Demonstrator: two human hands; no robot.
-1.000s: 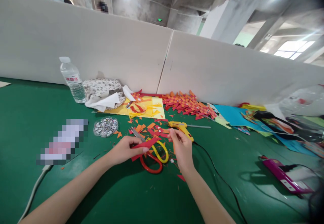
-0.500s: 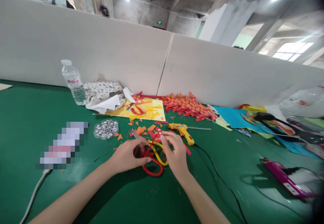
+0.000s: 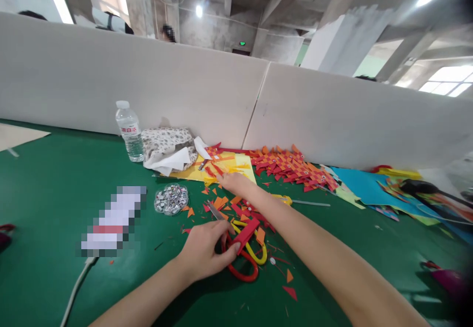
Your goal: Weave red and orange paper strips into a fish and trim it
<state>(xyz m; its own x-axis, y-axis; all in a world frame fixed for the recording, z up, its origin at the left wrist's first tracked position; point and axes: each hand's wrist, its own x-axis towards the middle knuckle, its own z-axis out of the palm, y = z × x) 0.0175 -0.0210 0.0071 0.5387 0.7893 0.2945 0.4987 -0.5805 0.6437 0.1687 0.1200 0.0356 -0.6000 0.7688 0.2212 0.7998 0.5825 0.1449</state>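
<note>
My left hand [image 3: 209,248] is closed, with a folded red paper strip [image 3: 248,233] between thumb and fingers. Beneath that hand lie scissors [image 3: 247,274] with red and yellow handles, their blades pointing away to the left. My right hand [image 3: 236,183] is stretched out over a yellow sheet [image 3: 185,174], its fingertips at small red paper pieces [image 3: 211,170]; whether it grips one is hidden. Orange and red paper scraps [image 3: 221,202] are scattered between my hands. A yellow glue gun [image 3: 283,199] is partly covered by my right forearm.
Woven red-orange paper fish [image 3: 291,167] are piled along the white partition [image 3: 185,85]. Leftward are a clear tray of googly eyes [image 3: 171,199], a blurred-out phone [image 3: 114,221] on a cable, and a water bottle [image 3: 130,132]. Blue paper [image 3: 364,184] lies at right.
My right hand has left the spot beside my left hand and reached forward to the yellow sheet. Small scraps and a white disc now lie right of the scissors. The view has shifted.
</note>
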